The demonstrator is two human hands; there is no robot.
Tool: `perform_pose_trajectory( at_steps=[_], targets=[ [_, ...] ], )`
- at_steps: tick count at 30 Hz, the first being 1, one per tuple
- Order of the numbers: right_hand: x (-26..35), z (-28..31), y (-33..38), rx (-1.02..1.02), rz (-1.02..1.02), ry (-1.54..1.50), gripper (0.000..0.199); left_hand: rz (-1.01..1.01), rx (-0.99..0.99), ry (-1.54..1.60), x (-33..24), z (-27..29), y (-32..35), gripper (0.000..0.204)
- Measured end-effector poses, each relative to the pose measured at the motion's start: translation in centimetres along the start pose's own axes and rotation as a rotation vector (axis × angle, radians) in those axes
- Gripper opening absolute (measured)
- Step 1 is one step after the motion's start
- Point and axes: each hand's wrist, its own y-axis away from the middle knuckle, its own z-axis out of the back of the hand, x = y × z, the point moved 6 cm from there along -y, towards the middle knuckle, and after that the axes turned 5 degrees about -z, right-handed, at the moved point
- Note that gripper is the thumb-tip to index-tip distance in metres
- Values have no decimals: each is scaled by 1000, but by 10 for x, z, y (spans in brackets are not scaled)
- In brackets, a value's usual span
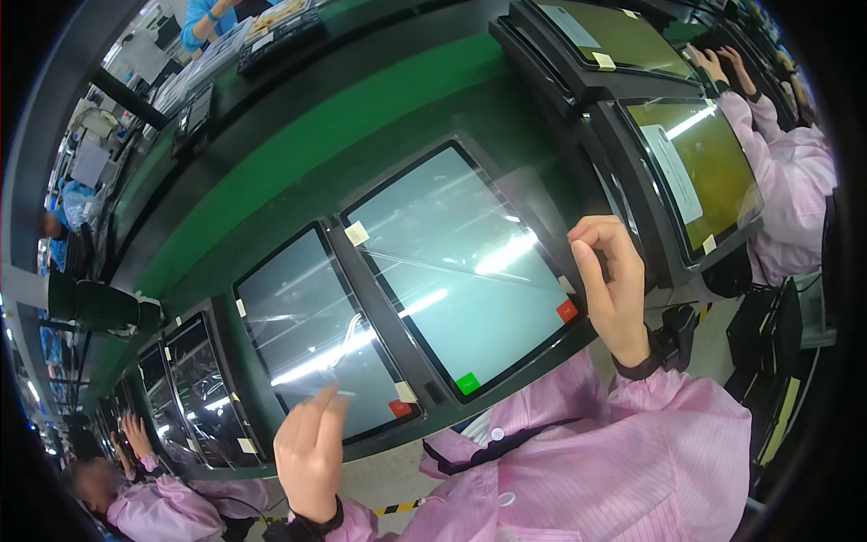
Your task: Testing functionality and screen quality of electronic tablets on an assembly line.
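A large tablet-like screen panel (452, 262) with a black frame lies in front of me, its pale display lit. It has a green square at one lower corner and a red one at the other. By its right edge is my right hand (619, 294), thumb and forefinger tips brought together; whatever lies between them is too small to make out. My left hand (310, 452) hovers at the near edge of a second, dimmer panel (302, 303), fingers bent and close together, tips blurred. Pale tabs (358, 234) stick to the panels' edges.
Stacked black trays with yellowish panels (695, 172) stand at the right. Further dark panels (194, 384) line the bench to the left. Co-workers in pink sleeves (163, 510) sit on both sides; another in blue is across the green bench (298, 149).
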Motion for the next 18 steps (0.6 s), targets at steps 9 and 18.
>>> perform_pose_trajectory(
  at_steps=[9, 18],
  targets=[
    [7, -4, 4, 82, 0, 1, 5, -222, 31, 75, -19, -4, -42, 30],
    [19, -19, 24, 469, 95, 144, 14, 4, 28, 4, -2, 13, 34, 25]
  ],
)
